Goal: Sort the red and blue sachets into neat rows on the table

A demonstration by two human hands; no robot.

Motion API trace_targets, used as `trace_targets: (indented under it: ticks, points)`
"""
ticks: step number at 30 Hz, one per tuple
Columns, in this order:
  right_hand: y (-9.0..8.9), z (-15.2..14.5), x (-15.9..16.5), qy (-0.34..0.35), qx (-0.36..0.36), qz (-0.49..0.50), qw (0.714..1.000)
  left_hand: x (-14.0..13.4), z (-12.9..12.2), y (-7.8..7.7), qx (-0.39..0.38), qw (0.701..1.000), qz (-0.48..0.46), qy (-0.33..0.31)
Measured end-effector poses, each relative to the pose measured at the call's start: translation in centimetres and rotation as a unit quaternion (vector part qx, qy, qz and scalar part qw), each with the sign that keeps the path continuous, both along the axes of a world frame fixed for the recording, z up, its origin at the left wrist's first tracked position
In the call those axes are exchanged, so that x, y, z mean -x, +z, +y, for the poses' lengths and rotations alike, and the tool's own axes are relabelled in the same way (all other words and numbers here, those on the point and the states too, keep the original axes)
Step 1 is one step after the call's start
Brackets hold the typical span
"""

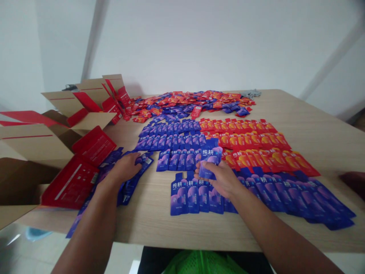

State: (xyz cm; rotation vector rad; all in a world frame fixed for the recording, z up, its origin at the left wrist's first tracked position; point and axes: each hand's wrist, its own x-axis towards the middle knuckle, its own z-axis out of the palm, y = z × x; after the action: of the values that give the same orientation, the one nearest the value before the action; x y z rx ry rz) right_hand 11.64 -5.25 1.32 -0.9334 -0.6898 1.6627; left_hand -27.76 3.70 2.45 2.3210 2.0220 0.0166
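Observation:
My right hand (219, 177) grips a purple pouch (210, 152) printed with white characters, thumb across its front. It hovers over the near row of purple pouches (179, 196), which overlap toward the right. At the left, my left hand (129, 165) has its fingers curled onto a loose heap of purple pouches (128, 190), pinching at a purple pouch (146, 163); its fingertips are partly hidden. Beyond my right hand lie more rows of purple pouches (168, 140), with rows of red-orange pouches (242, 140) beside them.
Open cardboard boxes with red outsides (71, 184) crowd the left of the wooden table (159, 232). A mixed pile of red and purple pouches (182, 101) spreads along the back, near a grey cloth (252, 93). A dark reddish shape (353, 180) shows at the right edge.

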Motion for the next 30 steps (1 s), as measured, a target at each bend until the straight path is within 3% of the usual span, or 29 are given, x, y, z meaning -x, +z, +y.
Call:
trace_targets:
  ticks: [10, 14, 17, 20, 25, 30]
  points:
    - [0.1, -0.1, 0.1, 0.012, 0.004, -0.004, 1.0, -0.1, -1.0, 1.4, -0.061, 0.996, 0.052, 0.03]
    - [-0.1, 0.0, 0.1, 0.021, 0.004, -0.012, 1.0, -1.3, -1.4, 2.3, -0.175, 0.978, -0.08, 0.076]
    - [-0.1, 0.0, 0.3, 0.017, 0.003, -0.011, 1.0, -5.3, -2.1, 3.3, -0.223, 0.934, -0.261, 0.101]
    - [0.0, -0.1, 0.6, 0.004, 0.0, -0.005, 1.0, -11.6, -3.4, 4.0, -0.21, 0.903, -0.37, 0.059]
    - [0.0, -0.1, 1.1, -0.029, -0.02, 0.002, 0.999, -21.4, -6.2, 3.6, -0.221, 0.893, -0.383, -0.087]
    - [-0.4, 0.0, 1.2, -0.02, -0.04, 0.055, 0.997, -26.0, -8.0, 2.2, -0.163, 0.893, -0.381, -0.177]
